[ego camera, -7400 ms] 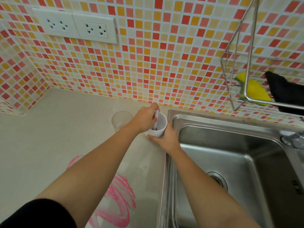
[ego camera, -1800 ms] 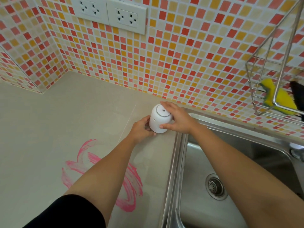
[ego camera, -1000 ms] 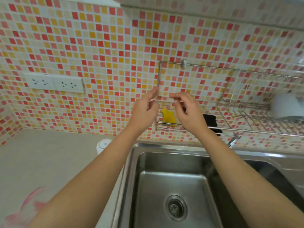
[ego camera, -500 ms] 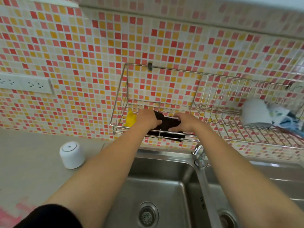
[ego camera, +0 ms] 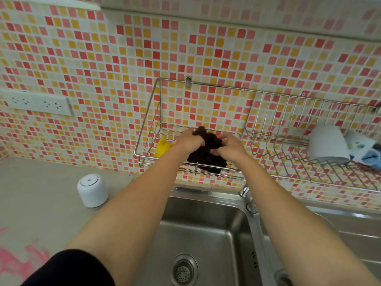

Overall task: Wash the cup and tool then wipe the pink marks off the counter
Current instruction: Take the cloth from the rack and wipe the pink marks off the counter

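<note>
Both hands grip a dark cloth in the wall rack: left hand and right hand, fingers closed on it, likely for wiping. The cup stands upturned on the desk beside the sink, apparently draining. Pink marks remain.

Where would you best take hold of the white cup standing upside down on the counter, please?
Probably around the side wall of the white cup, coming from above or from the sink side. It stands inverted with its flat base up, rim on the counter, no handle visible, so fingers wrap the smooth round wall; nothing crowds it.
</note>
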Available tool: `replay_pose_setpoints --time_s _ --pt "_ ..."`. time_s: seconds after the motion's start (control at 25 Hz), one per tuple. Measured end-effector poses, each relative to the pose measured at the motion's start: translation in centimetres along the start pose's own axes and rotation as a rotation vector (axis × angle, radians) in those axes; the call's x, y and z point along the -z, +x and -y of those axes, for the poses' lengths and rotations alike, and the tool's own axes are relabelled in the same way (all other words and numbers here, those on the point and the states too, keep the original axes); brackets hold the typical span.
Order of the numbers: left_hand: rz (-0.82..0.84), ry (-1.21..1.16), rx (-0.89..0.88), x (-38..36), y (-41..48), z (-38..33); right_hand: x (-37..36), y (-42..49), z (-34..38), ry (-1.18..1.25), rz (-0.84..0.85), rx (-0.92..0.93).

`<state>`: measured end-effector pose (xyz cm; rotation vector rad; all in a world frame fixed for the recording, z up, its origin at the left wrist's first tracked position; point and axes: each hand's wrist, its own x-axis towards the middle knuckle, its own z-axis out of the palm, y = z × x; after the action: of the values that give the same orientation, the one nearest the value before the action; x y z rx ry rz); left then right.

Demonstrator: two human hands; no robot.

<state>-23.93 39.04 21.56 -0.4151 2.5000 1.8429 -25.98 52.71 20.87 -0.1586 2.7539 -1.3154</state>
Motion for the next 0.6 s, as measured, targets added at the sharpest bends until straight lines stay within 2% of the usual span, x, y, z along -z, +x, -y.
replay_pose_setpoints --time_s 0.12,0.28,0.48,0.6 --pt "0.127 -0.485 0.016 1.6 -1.7 -1.2 0.6 -1.2 1.1 0.242 -0.07 0.135" --pt "0.256 -0.815 -0.025 6.8 -5.3 -2.2 -0.2 -3.8 4.4 0.417 -0.137 0.288" --pt "0.295 -0.973 -0.106 16.7 -10.3 2.1 -7.6 -9.4 9.0 0.441 -0.059 0.499" --pt "0.3 -0.947 -0.046 23.1 -12.9 7.9 -16.0 -12.5 10.5 0.48 0.052 0.5"
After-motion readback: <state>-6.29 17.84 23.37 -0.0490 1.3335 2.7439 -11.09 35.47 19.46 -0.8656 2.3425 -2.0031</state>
